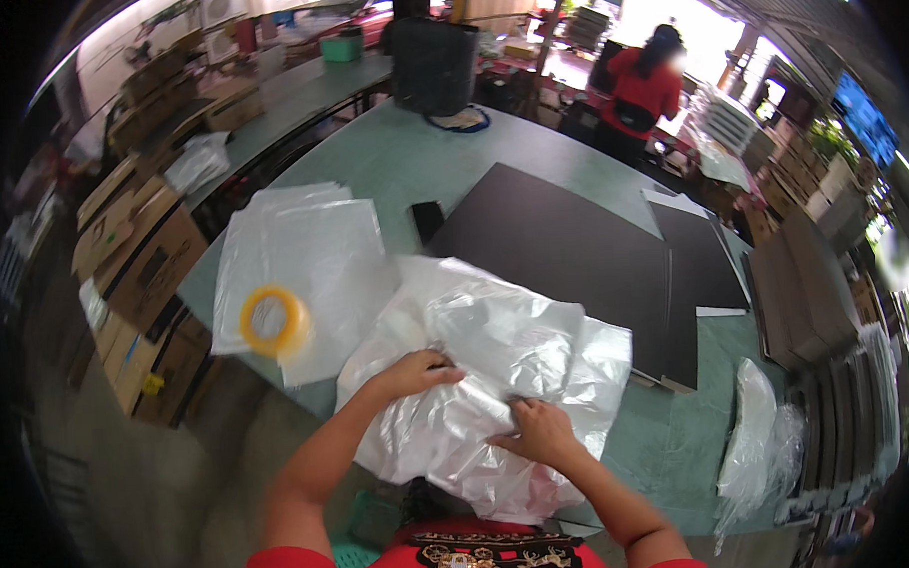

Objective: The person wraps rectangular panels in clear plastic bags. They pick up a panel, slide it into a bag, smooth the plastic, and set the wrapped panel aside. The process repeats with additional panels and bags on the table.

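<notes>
Crinkled, shiny, translucent white plastic sheeting point(516, 317) lies at the near edge of the broad green worktop point(660, 442), spread out but far from smooth. Beyond it, a large, flat, dark grey rectangular panel point(563, 245) remains uncovered. Flat, translucent plastic sheets point(318, 254) lie to the left, apparently unused. Both hands touch the sheeting: the right hand point(543, 431) has its thumb and fingers apart; the left hand point(418, 373) curls, its grip unclear. A yellow tape roll point(297, 327) sits unheld.
</notes>
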`<state>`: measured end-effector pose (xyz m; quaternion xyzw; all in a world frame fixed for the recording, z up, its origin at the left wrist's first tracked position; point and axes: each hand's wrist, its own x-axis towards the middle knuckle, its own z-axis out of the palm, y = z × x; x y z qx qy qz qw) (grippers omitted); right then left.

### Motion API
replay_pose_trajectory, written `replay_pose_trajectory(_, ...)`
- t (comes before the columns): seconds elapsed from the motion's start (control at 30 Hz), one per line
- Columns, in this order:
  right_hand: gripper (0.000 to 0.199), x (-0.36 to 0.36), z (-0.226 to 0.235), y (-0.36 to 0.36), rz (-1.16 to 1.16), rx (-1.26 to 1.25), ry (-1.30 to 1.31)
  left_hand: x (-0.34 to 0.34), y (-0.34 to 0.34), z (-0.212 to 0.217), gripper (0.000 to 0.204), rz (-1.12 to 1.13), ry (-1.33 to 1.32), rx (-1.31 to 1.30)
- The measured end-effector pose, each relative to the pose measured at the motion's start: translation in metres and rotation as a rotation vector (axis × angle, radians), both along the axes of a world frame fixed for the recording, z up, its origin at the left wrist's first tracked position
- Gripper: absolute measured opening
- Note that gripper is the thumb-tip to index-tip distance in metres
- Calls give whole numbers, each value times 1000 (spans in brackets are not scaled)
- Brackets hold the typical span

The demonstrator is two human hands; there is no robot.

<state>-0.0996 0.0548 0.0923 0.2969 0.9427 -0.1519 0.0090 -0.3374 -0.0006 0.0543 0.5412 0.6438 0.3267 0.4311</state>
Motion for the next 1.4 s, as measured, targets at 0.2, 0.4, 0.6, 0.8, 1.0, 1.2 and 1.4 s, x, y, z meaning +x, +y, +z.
replay_pose_trajectory(0.2, 49, 28, -13, -2, 106, 104, -140, 41, -39, -27, 38, 466, 127, 357)
replay_pose_trajectory(0.4, 44, 24, -8, -16, 167, 53, -85, 84, -230, -180, 28, 1348, 465, -6)
replay_pose_trajectory(0.6, 43, 23, -20, -4, 229, 120, -58, 232, -285, -285, 69, -169, 602, -1151)
replay_pose_trajectory(0.8, 46, 21, -9, -9, 199, 34, -94, 231, -252, -304, 78, -458, 599, -1266)
replay_pose_trajectory(1.0, 38, 25, -13, -12, 153, 55, 14, 275, -182, -313, 76, -585, 562, -1139)
replay_pose_trajectory(1.2, 39, 26, -22, -9, 137, 67, 75, 321, -130, -327, 60, -375, 679, -758)
replay_pose_trajectory(1.4, 41, 32, -27, -3, 84, 59, 95, 273, -134, -270, 52, 478, 1042, -137)
